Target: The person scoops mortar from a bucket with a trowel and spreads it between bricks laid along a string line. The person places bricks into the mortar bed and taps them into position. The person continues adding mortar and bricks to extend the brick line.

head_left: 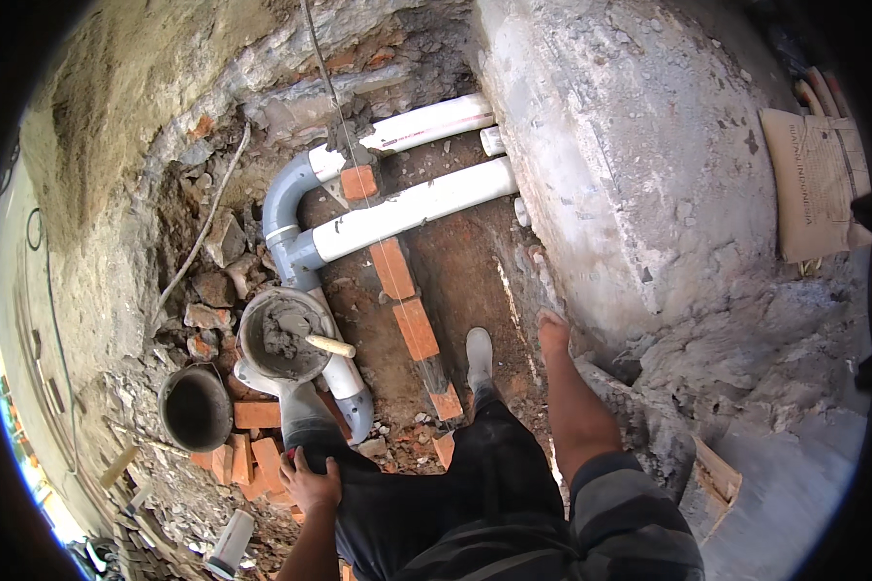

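Note:
My left hand [310, 481] rests on my left thigh with its fingers spread, holding nothing. My right arm reaches forward, and my right hand [552, 330] is at the foot of the concrete wall; its fingers are hard to make out. By my left boot stands a bucket of grey mortar [279, 341], with a trowel [330, 345] lying in it, its wooden handle over the rim. Between my feet and the pipes runs a row of orange bricks [416, 329] bedded in mortar. A single brick [358, 182] sits farther along, between two white pipes, under a taut string [333, 92].
White pipes [419, 206] join a grey elbow [286, 198] and enter the concrete wall [591, 165]. A dark bucket [196, 407], loose bricks [245, 463] and rubble [225, 239] lie at the left. A paper sack [812, 184] is at the far right.

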Available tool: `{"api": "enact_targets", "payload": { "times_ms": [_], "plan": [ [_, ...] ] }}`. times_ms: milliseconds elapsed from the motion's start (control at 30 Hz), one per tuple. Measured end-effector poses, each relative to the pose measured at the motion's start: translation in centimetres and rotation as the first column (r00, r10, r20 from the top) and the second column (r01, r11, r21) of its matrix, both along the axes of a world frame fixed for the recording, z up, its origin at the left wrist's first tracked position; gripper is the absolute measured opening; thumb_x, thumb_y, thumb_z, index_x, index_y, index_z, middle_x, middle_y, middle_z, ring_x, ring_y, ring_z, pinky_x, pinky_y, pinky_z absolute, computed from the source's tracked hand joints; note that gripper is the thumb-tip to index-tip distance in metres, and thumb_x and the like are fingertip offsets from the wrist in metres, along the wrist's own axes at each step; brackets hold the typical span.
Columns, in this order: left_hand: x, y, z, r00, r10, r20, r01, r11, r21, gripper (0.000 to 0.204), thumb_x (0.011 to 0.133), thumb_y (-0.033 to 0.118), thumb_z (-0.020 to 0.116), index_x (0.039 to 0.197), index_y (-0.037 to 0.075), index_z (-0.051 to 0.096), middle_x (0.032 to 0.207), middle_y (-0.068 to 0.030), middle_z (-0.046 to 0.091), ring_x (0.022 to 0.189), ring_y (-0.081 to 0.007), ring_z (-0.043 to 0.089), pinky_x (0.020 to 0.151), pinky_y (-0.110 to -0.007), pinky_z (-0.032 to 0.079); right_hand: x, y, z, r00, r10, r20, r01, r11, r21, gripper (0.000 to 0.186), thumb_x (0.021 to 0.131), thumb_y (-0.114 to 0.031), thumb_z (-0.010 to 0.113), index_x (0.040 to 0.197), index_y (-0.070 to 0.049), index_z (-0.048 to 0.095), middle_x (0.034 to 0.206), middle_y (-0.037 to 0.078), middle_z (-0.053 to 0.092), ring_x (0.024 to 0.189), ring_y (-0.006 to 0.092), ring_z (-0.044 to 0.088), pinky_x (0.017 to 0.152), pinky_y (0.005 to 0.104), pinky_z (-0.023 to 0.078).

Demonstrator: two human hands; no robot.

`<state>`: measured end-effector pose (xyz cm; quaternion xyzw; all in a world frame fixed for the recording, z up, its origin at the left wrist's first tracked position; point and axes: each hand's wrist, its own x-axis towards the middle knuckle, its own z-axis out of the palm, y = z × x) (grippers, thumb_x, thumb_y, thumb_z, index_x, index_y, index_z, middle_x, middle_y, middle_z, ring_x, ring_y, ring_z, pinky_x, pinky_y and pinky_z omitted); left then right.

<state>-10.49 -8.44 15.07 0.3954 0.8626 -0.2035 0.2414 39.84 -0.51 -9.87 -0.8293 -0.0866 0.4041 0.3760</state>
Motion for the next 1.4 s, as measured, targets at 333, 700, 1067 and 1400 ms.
{"api": "enact_targets", "payload": {
  "times_ms": [333, 700, 1067, 1400],
  "plan": [
    [0.0, 0.6, -0.5, 0.998, -0.042, -0.053, 0.04, 0.998, -0.044, 0.074, 0.079, 0.043, 0.072, 0.143, 0.01, 0.052, 0.154, -0.0177, 0.037, 0.142, -0.039, 0.034, 0.116, -0.05, 0.035, 2.2, 1.3, -2.3, 0.999, -0.028, 0.044, 0.027, 1.0, 0.012, 0.024, 0.097, -0.006, 0.057, 0.113, 0.005, 0.072, 0.107, 0.01, 0.074, 0.1, 0.0178, 0.067, 0.092, 0.0299, 0.051],
    [0.3, 0.2, -0.9, 0.999, -0.005, -0.048, 0.006, 1.0, 0.01, 0.074, 0.079, 0.044, 0.073, 0.142, 0.011, 0.053, 0.154, -0.0174, 0.038, 0.141, -0.0398, 0.035, 0.115, -0.051, 0.036, -5.0, 1.2, 2.3, 0.968, -0.098, 0.229, 0.033, 0.961, 0.274, 0.022, 0.097, -0.008, 0.06, 0.112, 0.002, 0.073, 0.106, 0.011, 0.075, 0.101, 0.0171, 0.067, 0.093, 0.0309, 0.051],
    [0.5, 0.2, -0.5, 0.991, 0.109, 0.076, -0.119, 0.982, 0.146, 0.084, 0.084, 0.055, 0.069, 0.151, 0.012, 0.043, 0.16, -0.0214, 0.029, 0.146, -0.0441, 0.028, 0.119, -0.052, 0.027, -13.4, -4.6, 16.1, 0.358, 0.927, 0.112, -0.75, 0.357, -0.557, 0.105, 0.091, -0.074, 0.048, 0.159, 0.0, 0.019, 0.166, 0.024, 0.013, 0.154, 0.0396, 0.011, 0.123, 0.0561, 0.014],
    [2.9, -4.1, 2.0, 0.93, 0.214, 0.299, -0.324, 0.861, 0.392, 0.097, 0.084, 0.067, 0.064, 0.158, 0.012, 0.031, 0.164, -0.0282, 0.018, 0.15, -0.0501, 0.018, 0.119, -0.063, 0.017, -14.2, 18.8, 35.0, 0.492, 0.634, 0.596, -0.665, 0.716, -0.212, 0.121, 0.084, -0.081, 0.053, 0.159, 0.004, 0.009, 0.167, 0.026, 0.0, 0.155, 0.04, -0.004, 0.121, 0.0647, 0.005]
  ]
}}
